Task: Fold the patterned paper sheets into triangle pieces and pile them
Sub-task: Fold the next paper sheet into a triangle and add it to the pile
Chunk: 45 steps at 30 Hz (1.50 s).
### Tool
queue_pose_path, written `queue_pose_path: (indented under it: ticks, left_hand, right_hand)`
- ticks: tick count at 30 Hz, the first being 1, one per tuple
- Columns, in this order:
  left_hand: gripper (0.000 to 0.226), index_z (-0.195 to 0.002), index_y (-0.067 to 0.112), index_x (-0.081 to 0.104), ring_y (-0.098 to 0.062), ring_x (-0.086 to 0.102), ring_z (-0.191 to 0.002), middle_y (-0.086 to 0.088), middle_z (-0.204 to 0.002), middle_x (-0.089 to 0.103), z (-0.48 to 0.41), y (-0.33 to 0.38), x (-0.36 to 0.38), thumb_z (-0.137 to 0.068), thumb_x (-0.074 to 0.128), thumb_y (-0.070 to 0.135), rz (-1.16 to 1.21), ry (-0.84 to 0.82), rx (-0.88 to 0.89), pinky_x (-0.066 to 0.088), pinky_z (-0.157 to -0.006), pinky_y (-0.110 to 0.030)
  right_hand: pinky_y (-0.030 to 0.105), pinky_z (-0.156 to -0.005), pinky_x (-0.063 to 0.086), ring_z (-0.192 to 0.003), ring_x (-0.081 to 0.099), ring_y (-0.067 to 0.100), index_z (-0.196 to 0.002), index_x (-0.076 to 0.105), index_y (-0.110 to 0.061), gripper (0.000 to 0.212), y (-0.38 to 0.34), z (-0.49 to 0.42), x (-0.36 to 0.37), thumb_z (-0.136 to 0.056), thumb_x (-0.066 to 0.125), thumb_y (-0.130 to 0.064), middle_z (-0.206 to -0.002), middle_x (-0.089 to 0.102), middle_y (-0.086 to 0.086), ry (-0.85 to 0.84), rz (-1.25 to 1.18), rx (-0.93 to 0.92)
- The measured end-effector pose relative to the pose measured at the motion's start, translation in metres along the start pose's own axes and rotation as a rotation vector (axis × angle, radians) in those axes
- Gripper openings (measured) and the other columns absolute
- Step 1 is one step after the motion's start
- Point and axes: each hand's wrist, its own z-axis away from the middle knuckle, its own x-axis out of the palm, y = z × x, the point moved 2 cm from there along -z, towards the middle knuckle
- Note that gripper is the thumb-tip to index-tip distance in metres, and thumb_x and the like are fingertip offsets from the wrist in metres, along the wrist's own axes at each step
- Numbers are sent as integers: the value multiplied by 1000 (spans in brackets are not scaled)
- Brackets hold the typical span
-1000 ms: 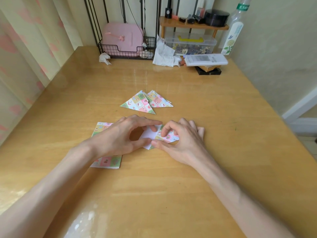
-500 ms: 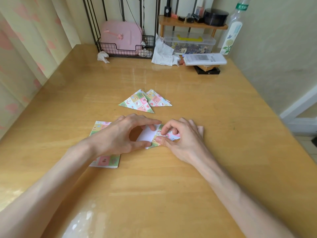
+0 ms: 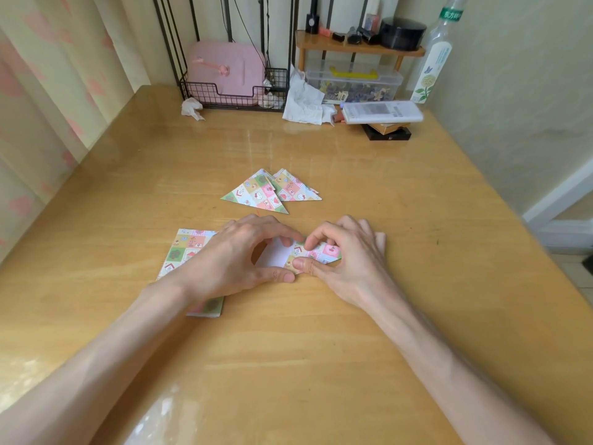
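Head view: flap is further over, fold almost closed

The right hand point(image 3: 346, 264) pinches the patterned flap of the sheet point(image 3: 322, 252) between thumb and index finger. The left hand point(image 3: 231, 261) makes an arch over the white inner side. Its index tip is at the far edge and its thumb tip at the near edge, so it holds the sheet in place on the table point(image 3: 321, 348). The two thumbs are almost touching.

Compared with one second ago, the right thumb and index have moved a little toward the left hand, and the flap came with them. Less white paper shows now and more pattern shows at the right. I judge that this fold is nearly laid down, but the crease is not yet pressed flat. The hands hide most of the sheet, so I cannot tell which fold of the triangle this is.

Under the left wrist lies the stack point(image 3: 186, 248) of unfolded sheets, partly covered. Further from the person, two finished triangles point(image 3: 256, 195) lie overlapping each other, near the hands but apart from them. In my judgement this sheet becomes the third piece, and the stack shows that many sheets remain.
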Motion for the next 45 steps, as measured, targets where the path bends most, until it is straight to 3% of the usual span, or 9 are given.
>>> queue_pose_path:
  ticks: [4, 10, 15, 20, 30, 39, 45]
  left_hand:
    - [41, -114, 42, 71, -4, 53, -114, 24, -114, 61, 2, 3, 2, -82, 65, 68, -42, 54, 1, 40, -102, -40]
    - [37, -107, 38, 74, -9, 56, -106, 20, -107, 63, -1, 5, 6, -79, 72, 62, -33, 112, -7, 44, -95, -42]
    - [37, -105, 39, 74, -7, 57, -104, 22, -105, 63, 0, 6, 7, -79, 69, 67, 13, 141, -7, 45, -95, -42]
    - [33, -98, 35, 75, -9, 57, -98, 17, -100, 64, -1, 11, 12, -78, 76, 61, -8, 214, -40, 46, -91, -44]
    - [33, -99, 36, 74, -9, 59, -103, 18, -102, 65, -1, 12, 11, -77, 77, 62, 4, 205, -46, 45, -94, -43]
    - [43, -101, 38, 72, -7, 58, -106, 20, -105, 65, 1, 14, 11, -73, 73, 71, -30, 199, -49, 41, -96, -41]
    - [42, -101, 38, 72, -7, 57, -105, 20, -105, 64, 1, 13, 11, -73, 75, 69, -28, 201, -54, 41, -97, -40]
  right_hand:
    - [32, -83, 24, -97, 42, 4, -89, 65, -40, 33, 2, 0, -1, -75, 72, -69, -90, 48, -16, -42, -28, 17]
    - [33, -84, 24, -99, 48, 5, -88, 67, -38, 25, 8, -4, -3, -81, 75, -60, -92, 54, -13, -35, -49, 21]
    - [31, -82, 20, -104, 40, 6, -93, 65, -41, 30, 9, -3, -3, -78, 72, -66, -97, 46, -19, -14, 15, -5]
    - [32, -90, 25, -115, 38, 6, -109, 63, -44, 42, 12, -4, -4, -74, 77, -65, -116, 43, -17, -6, 8, 5]
    - [28, -98, 19, -132, 32, 7, -125, 58, -48, 60, 29, -9, -11, -72, 73, -71, -136, 39, -16, -5, 42, 27]
    - [32, -111, 18, -138, 30, 7, -127, 59, -47, 71, 36, -11, -19, -64, 72, -79, -140, 40, -15, -14, 68, 97]
    - [27, -111, 15, -141, 31, 8, -128, 59, -46, 68, 40, -11, -23, -69, 74, -74, -143, 39, -14, -35, 37, 124]
